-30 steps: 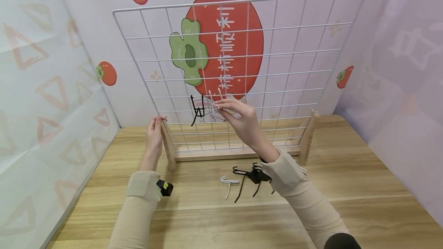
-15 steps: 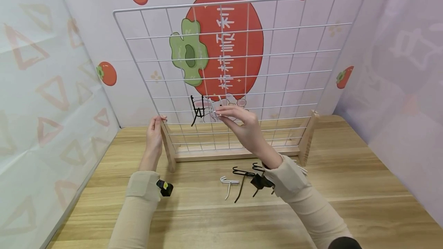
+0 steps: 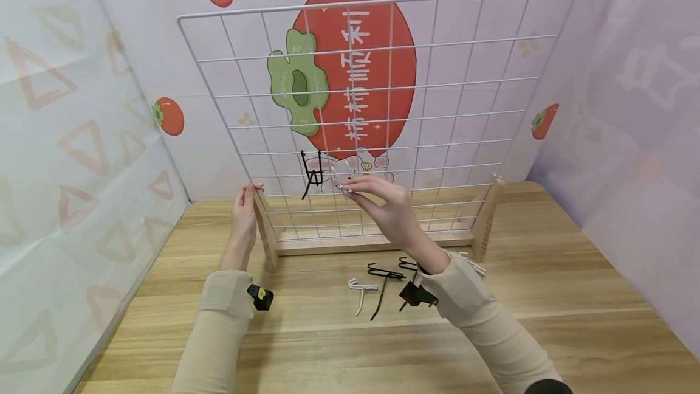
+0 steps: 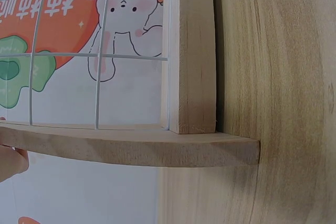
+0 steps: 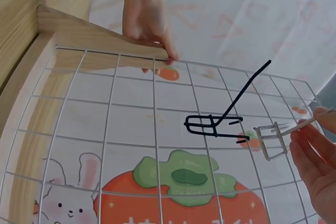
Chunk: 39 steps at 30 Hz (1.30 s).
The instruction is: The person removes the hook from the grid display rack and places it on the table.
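A white wire grid point(image 3: 377, 2) stands tilted in a wooden stand point(image 3: 485, 219). My left hand point(image 3: 243, 217) holds the top of the stand's left leg point(image 4: 131, 153), at the grid's edge. A black hook point(image 3: 313, 176) hangs on the lower left part of the grid. Just right of it, my right hand point(image 3: 391, 205) pinches the prong of a white hook point(image 5: 299, 126) between thumb and fingers. The right wrist view shows the white hook's rectangular wire back overlapping the grid wires, near the black hook.
On the wooden table point(image 3: 306, 345), in front of the stand, lie a white hook point(image 3: 363, 288), a black hook point(image 3: 383, 284) and more hooks partly hidden by my right forearm. A printed backdrop point(image 3: 465, 108) rises behind the grid.
My right hand has moved down and slightly right along the grid, lowering the white hook with it. The left hand keeps its place on the stand.
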Each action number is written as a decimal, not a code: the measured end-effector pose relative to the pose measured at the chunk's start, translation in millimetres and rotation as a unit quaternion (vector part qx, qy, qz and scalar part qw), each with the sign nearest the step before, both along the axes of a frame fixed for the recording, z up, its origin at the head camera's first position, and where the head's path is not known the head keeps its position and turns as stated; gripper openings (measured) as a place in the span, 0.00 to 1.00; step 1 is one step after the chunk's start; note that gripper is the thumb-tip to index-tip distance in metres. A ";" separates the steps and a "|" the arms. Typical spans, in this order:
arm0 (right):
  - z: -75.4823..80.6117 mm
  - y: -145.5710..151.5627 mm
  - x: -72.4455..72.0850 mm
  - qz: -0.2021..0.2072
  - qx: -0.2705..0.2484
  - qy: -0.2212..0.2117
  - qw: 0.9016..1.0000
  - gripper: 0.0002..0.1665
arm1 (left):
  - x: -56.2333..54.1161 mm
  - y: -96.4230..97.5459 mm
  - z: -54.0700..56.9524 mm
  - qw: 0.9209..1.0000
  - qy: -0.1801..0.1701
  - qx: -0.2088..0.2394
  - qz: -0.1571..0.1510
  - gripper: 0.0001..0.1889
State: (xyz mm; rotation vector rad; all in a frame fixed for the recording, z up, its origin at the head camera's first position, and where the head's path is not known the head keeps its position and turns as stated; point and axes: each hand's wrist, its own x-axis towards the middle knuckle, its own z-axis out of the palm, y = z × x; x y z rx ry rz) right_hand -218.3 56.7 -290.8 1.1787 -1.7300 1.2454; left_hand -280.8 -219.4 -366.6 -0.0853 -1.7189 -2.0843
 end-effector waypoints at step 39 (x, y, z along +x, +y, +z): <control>-47.4 -2.3 1.7 0.024 0.036 -0.078 0.996 0.12 | 1.1 0.2 2.1 1.000 -0.006 -0.002 -0.003 0.10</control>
